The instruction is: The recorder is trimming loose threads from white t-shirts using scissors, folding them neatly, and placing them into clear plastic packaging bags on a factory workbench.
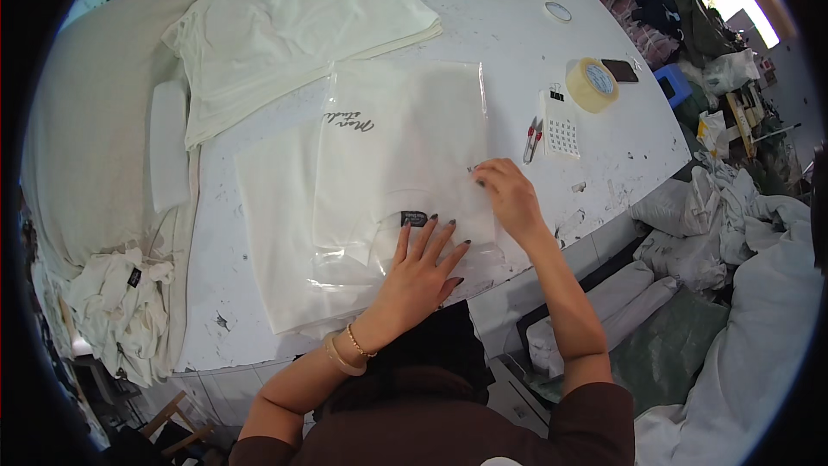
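left hand (420, 272) flat on clear bag (405, 164), black label (414, 218).

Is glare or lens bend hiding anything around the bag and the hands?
Head view: soft glare streaks the clear plastic bag, yet the folded white shirt inside reads fine; left hand and right hand are sharp; the table edge curves from fisheye; the window at top right is blown out.

A garment packing workshop, it seems: a paint-scuffed white worktable (604, 147) carries stacks of folded white T-shirts (293, 26), a clear plastic bag (405, 121) and a tape roll (592, 84), with heaped fabric (733, 233) alongside.
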The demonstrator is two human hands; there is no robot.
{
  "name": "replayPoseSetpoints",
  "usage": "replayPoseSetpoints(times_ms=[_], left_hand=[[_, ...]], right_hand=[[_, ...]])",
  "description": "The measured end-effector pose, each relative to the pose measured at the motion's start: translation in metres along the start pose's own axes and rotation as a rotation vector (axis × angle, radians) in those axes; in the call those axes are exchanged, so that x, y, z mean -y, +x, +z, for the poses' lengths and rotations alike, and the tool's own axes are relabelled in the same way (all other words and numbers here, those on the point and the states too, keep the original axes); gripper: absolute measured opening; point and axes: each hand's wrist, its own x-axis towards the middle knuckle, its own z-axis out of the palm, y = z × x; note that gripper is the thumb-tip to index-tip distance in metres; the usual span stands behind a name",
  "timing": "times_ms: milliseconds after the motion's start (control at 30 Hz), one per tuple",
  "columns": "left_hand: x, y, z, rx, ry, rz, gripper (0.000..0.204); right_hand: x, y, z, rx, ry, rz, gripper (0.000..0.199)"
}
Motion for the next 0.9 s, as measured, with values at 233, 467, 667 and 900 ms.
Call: replayPoseSetpoints(times_ms=[233,467,667,900], left_hand=[[0.001,-0.001,0.005,-0.007,0.029,0.026,0.050],[0.000,-0.016,0.014,-0.031,-0.002,0.066,0.049],[-0.015,-0.070,0.004,0.004,-0.114,0.164,0.041],[0.003,-0.146,-0.042,-0.008,-0.621,-0.079,0.034]], right_hand=[[0.039,-0.007,0.019,0.117,-0.613,0.011,0.034],[-0.030,-0.014,0.017,-0.127,0.066,0.439,0.031],[-0.014,0.045,0.031,-0.237,0.547,0.907,0.038],[0.047,0.111,-0.002,0.236,1.561,0.838,0.041]])
